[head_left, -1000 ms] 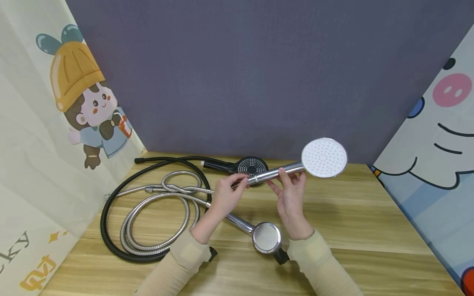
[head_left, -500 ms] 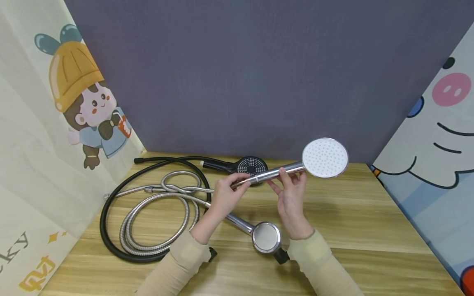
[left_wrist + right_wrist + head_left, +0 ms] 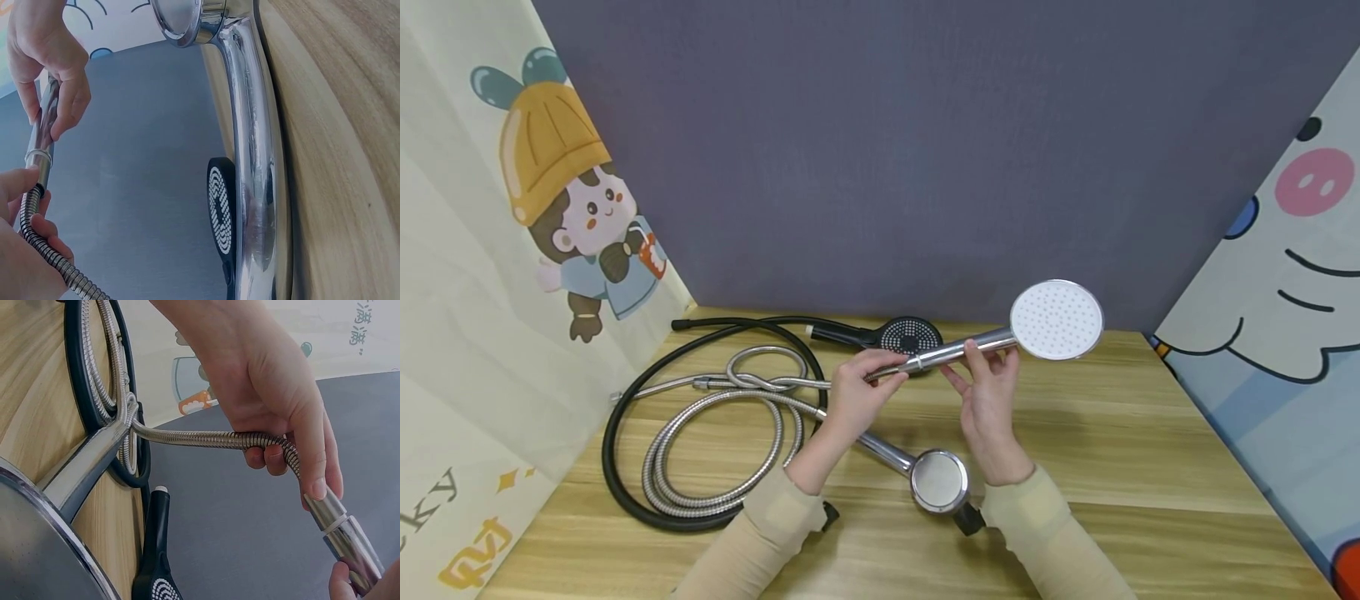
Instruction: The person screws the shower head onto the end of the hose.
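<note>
My right hand holds the chrome handle of a shower head with a round white spray face, raised above the table. At the handle's lower end, my left hand pinches the metal connector of a flexible metal shower hose. Connector and handle are in line, meeting at a pale ring; how tightly they are joined cannot be seen. In the left wrist view, the hose bends away beneath the left fingers. The right fingertips lie along the handle, partly hidden behind it.
A second chrome shower head lies below my hands. Behind them rests a black shower head. Coiled metal hose and a black hose cover the left of the wooden table. A grey panel stands behind.
My left fingers shift slightly at the connector, and the thumb and index finger reach a little further to the right. My right hand and the white-faced shower head stay almost still.
</note>
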A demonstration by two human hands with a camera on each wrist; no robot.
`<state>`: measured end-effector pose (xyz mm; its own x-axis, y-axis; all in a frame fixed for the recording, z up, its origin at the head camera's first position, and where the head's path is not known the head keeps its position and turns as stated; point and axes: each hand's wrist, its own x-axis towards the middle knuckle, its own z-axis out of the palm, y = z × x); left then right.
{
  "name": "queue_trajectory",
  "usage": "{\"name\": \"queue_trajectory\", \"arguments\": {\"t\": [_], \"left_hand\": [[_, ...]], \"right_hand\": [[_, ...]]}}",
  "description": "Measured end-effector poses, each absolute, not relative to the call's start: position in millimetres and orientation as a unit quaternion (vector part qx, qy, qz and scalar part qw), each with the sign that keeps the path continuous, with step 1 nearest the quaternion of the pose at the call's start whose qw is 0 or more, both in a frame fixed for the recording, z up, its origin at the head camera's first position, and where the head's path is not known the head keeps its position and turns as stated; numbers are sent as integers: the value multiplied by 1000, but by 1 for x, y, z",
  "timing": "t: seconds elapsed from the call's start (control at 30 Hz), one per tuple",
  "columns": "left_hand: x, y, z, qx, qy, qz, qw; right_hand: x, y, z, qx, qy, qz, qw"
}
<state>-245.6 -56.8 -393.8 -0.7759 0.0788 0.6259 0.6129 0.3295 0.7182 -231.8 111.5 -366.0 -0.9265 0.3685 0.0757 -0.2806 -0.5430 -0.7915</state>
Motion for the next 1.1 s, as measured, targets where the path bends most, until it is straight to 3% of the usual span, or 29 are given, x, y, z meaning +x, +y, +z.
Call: {"name": "queue_trajectory", "arguments": {"t": [0.37, 1.1], "left_hand": [[-245, -57, -392, -225, -773, -533, 259], [-245, -56, -389, -211, -793, -527, 222]], "right_hand": [[-232, 110, -366, -53, -439, 878, 184], [-230, 110, -365, -49, -437, 878, 188]]}}
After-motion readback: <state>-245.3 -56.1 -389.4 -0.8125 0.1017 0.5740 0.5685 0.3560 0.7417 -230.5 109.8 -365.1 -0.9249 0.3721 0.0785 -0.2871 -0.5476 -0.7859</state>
